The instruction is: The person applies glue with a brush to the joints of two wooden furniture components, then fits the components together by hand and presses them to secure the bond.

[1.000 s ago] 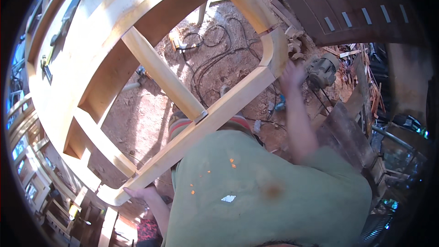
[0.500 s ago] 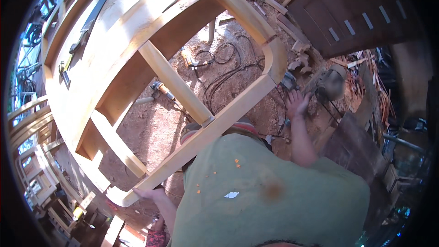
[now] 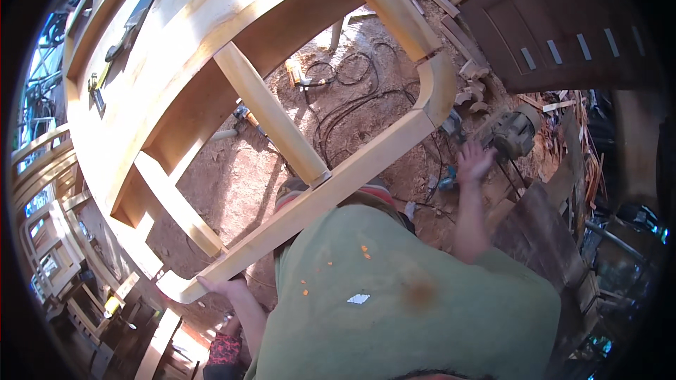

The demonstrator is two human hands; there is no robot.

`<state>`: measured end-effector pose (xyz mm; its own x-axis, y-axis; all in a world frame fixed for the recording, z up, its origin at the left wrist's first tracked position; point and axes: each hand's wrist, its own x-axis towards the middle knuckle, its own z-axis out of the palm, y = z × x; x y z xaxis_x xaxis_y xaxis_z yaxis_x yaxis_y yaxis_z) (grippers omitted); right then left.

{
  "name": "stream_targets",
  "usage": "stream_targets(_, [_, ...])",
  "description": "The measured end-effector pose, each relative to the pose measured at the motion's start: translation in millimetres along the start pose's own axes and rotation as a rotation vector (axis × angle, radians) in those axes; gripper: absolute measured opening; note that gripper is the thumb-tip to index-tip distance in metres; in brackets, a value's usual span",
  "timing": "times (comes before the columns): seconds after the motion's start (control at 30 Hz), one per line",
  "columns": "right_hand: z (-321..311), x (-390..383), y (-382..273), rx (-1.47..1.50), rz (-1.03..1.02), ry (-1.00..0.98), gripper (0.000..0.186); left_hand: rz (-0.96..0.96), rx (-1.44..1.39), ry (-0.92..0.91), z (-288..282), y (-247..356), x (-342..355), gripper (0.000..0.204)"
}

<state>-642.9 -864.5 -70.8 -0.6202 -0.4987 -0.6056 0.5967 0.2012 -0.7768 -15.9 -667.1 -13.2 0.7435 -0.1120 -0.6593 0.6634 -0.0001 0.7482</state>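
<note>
A large curved wooden frame (image 3: 384, 144) with cross rails lies in front of me, its near rail against my green shirt (image 3: 394, 267). My left hand (image 3: 224, 287) is closed round that rail by its rounded left corner; the thumb side shows, the other fingers are hidden beneath. Off the frame's right end, my right hand (image 3: 474, 162) is held out with its fingers spread and nothing in it. Just beyond it stands a grey motor-like machine (image 3: 514, 134), and a blue-grey power tool (image 3: 451, 127) is by the frame's right corner.
Through the frame's openings, a yellow power tool (image 3: 296, 74) and black cables (image 3: 345, 109) lie on the dusty ground. A clamp (image 3: 123, 46) rests on the frame's far left. A dark panel (image 3: 556, 28) and wood offcuts (image 3: 472, 88) are at right.
My right hand has shifted a little to the right and lower in view, its fingers still spread. The left hand keeps its hold on the frame. The machine, blurred before, now looks sharper.
</note>
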Motion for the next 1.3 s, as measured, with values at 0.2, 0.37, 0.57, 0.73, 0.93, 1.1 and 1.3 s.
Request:
stream_targets(0.2, [140,12,22,-0.261,-0.059,-0.23,0.078,0.058,0.042,-0.097,-30,-8,29,0.081])
stream_targets(0.37, [109,18,34,0.042,0.035,-0.489,0.071,0.102,-0.04,0.026,-21,-16,12,0.083])
stream_targets(0.57, [46,31,0,0.076,0.053,-0.188,0.069,0.098,-0.082,0.101,7,-10,-7,0.084])
stream_targets(0.73, [162,15,-4,-0.15,-0.196,-0.284,0.066,0.035,-0.051,-0.061,-13,-15,18,0.083])
stream_targets(0.93, [173,-64,8,0.062,-0.036,-0.242,0.063,0.011,-0.086,0.016,-13,-12,18,0.077])
stream_targets(1.1, [128,-117,54,0.159,0.218,-0.475,0.063,0.041,-0.118,0.064,-3,-10,13,0.073])
stream_targets(1.3, [120,-159,75,0.15,0.344,-0.536,0.058,0.048,-0.158,0.019,-6,-5,-1,0.075])
